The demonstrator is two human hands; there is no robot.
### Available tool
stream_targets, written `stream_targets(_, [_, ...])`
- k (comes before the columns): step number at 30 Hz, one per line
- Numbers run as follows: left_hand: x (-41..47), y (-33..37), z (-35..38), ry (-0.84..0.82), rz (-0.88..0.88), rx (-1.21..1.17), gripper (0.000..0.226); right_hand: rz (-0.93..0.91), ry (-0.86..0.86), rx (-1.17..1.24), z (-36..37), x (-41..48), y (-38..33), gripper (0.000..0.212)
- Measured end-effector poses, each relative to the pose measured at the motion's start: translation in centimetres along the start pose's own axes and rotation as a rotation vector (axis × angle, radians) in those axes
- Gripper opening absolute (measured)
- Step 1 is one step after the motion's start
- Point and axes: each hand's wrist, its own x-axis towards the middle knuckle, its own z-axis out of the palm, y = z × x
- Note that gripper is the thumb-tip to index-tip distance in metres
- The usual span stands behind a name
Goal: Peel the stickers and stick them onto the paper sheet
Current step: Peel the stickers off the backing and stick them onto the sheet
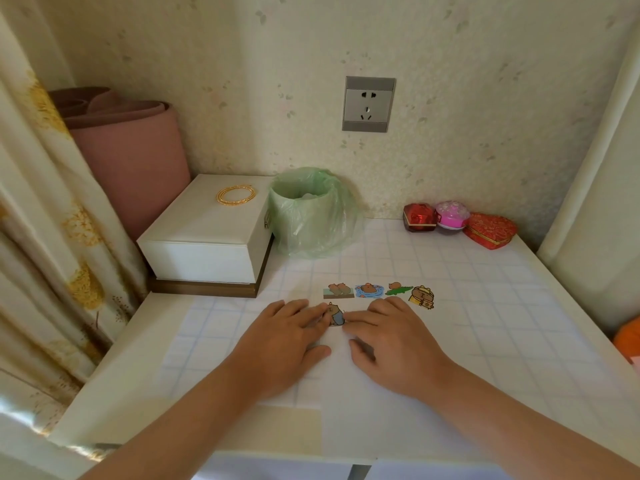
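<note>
The table (519, 306) carries the paper sheet (207, 341), which lies flat under both palms and runs out to the left of the left hand (284, 344). That hand and the right hand (398, 344) rest close together on the sheet, fingers fairly straight and pressed down, gripping nothing. A row of four stickers (370, 289) lies just past the fingertips (320, 311), trailing off beyond the right hand. Between the two sets of fingertips, touched from both sides, sits the fifth sticker (335, 315), a small capybara.

The step looks like smoothing this one down. It is best rubbed from its middle out to its edges so no corner lifts, while the palms' weight keeps the sheet from sliding. Whether its edges are fully down I cannot tell.
</note>
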Motion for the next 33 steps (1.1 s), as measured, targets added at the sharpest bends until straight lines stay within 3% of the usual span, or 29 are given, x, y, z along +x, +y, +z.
stream_targets(6, [-0.1, 0.1, -0.2, 0.034, 0.048, -0.008, 0.051, 0.020, -0.161, -0.015, -0.2, 0.2, 0.3, 0.044])
stream_targets(14, [-0.2, 0.0, -1.1, -0.058, 0.005, -0.087, 0.048, 0.015, -0.135, 0.067, -0.6, 0.7, 0.7, 0.030])
stream_targets(18, [-0.4, -0.3, -1.2, -0.162, 0.002, -0.147, 0.066, 0.013, -0.190, 0.131, -1.2, 0.6, 1.1, 0.035])
stream_targets(24, [-0.1, -0.3, -1.7, -0.195, -0.031, -0.263, 0.096, 0.076, -0.183, 0.116, -2.2, 1.1, 1.5, 0.022])
stream_targets(27, [0.3, -0.5, -2.3, -0.121, -0.131, -0.444, 0.081, 0.117, -0.188, 0.111, -2.3, 1.5, 1.4, 0.025])
stream_targets(31, [0.5, -1.5, -3.9, 0.021, -0.240, -0.622, 0.040, 0.164, -0.208, 0.108, -2.4, 3.0, 0.7, 0.030])
stream_targets(33, [0.5, -2.4, -4.5, 0.071, -0.297, -0.643, 0.037, 0.188, -0.196, 0.126, -2.4, 4.2, 0.2, 0.026])
